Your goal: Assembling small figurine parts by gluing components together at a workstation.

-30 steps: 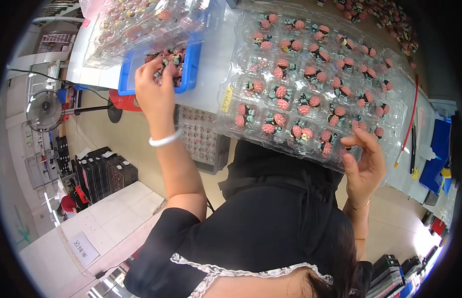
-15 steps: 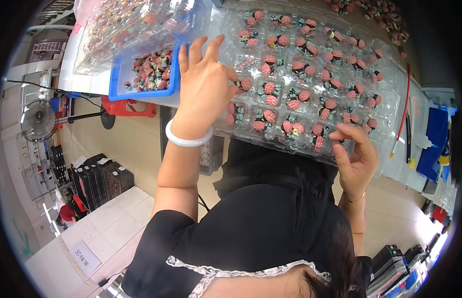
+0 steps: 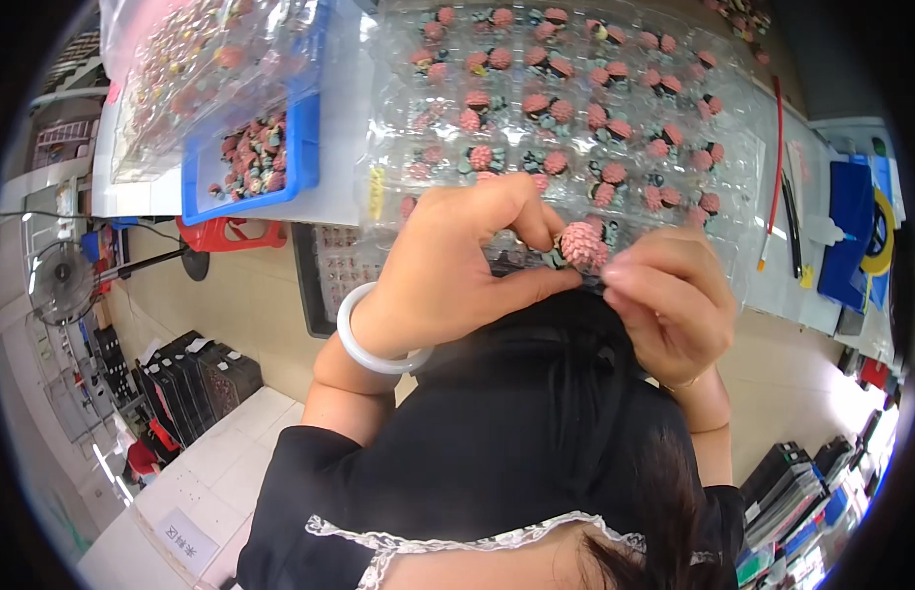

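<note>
Passage lies open over the white tabletop strip [image 3: 341, 147] between the blue rectangular plastic bin [image 3: 304, 147] and the clear compartmented plastic tray [image 3: 386, 138], while filled clear plastic trays [image 3: 197, 88] block the bin's far end.

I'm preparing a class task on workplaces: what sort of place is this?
Probably a small-parts workshop or factory: a clear compartmented tray holds rows of pink pieces, a blue bin holds a heap of small parts, and dark crates stand together at left.

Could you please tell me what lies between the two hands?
In the head view, a pink, bumpy piece lies between the left hand and the right hand.
</note>
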A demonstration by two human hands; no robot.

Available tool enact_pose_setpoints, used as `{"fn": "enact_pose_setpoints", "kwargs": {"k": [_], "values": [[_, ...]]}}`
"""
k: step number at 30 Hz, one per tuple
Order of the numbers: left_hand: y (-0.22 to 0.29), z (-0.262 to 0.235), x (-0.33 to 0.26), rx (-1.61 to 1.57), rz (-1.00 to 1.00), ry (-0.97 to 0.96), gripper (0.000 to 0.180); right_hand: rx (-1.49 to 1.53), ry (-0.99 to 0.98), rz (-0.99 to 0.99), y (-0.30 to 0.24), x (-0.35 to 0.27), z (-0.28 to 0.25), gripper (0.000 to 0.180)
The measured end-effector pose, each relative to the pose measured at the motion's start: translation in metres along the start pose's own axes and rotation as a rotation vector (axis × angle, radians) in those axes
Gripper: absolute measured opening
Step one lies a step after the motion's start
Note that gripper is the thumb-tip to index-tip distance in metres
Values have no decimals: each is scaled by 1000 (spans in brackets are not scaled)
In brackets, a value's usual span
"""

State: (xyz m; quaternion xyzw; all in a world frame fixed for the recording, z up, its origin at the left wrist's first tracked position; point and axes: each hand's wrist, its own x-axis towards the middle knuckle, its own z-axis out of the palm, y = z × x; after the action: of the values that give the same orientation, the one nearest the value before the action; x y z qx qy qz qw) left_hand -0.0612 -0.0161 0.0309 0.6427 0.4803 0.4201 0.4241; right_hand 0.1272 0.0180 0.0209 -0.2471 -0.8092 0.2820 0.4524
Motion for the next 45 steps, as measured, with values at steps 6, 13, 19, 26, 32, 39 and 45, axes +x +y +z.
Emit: {"fn": "enact_pose_setpoints", "kwargs": {"k": [6,13,19,26,32,39,45], "values": [[6,14,5,-284,-162,-53,41,-46,-41,-57,5,-5,-5,33],[2,18,8,-111,-62,-150,44,-180,-165,-66,-1,0,-11,30],[4,15,8,-161,-206,-215,40,-139,-138,-33,-1,-1,-11,23],[0,20,2,-506,-215,-134,48,175,52,102,0,-9,-7,17],[1,23,1,-644,-193,-97,48,231,53,176,0,-11,-10,16],[2,26,0,-634,-156,-79,48,288,103,255,1,-20,-8,15],[-6,28,3,-402,45,-62,46,347,115,327,3,-23,-11,15]]}}
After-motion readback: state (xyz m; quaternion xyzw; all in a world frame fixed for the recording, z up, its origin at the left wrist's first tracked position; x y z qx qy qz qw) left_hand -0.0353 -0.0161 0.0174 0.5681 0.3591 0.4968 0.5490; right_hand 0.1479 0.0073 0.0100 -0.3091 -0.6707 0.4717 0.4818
